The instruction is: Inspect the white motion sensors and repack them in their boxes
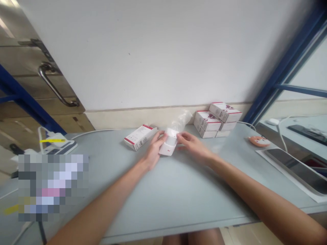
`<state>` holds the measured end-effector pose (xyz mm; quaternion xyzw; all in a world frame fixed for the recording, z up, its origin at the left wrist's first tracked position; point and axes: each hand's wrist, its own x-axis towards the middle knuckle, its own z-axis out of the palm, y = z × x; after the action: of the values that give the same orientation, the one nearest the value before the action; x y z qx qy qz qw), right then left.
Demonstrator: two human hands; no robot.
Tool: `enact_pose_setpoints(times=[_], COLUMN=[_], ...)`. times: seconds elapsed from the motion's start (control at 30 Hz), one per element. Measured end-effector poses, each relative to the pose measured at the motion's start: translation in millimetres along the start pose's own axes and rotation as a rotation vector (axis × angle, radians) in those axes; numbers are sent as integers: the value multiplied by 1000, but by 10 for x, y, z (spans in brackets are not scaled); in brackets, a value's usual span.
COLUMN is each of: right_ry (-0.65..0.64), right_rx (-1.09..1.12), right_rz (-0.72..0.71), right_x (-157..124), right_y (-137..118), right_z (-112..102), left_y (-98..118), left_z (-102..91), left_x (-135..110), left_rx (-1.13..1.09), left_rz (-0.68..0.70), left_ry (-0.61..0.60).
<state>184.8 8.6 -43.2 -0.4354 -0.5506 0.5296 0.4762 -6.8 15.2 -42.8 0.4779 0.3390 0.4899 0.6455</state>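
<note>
Both my hands meet at the middle of the grey-blue table. Between them is a small white packet with a red mark, its upper end running into a clear plastic bag. My left hand grips the packet's left side, and my right hand pinches its right side. Just left of my left hand, a white box with a red stripe lies on its side. Behind my right hand rises a stack of similar white-and-red boxes.
An orange animal-faced computer mouse and a tablet on white paper lie at the table's right. A white cable runs along the back. A white device sits at far left, beside a pixelated patch. A metal door handle is behind.
</note>
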Motion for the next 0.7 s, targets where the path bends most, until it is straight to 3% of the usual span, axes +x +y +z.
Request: enact_pose_setpoints(times=[0.1, 0.23, 0.5, 0.7], right_ry=[-66, -23, -100, -141], right_rx=[-85, -283, -601, -817], right_rz=[-98, -224, -269, -326], right_x=[17, 47, 91, 95], right_y=[-37, -85, -50, 44], right_z=[-93, -199, -292, -350], left_y=[-24, -19, -22, -118], left_z=[-23, -49, -99, -124], left_x=[33, 78, 117, 141], left_rx=[61, 170, 346, 398], left_rz=[43, 138, 170, 254], left_ry=[-16, 33, 95, -32])
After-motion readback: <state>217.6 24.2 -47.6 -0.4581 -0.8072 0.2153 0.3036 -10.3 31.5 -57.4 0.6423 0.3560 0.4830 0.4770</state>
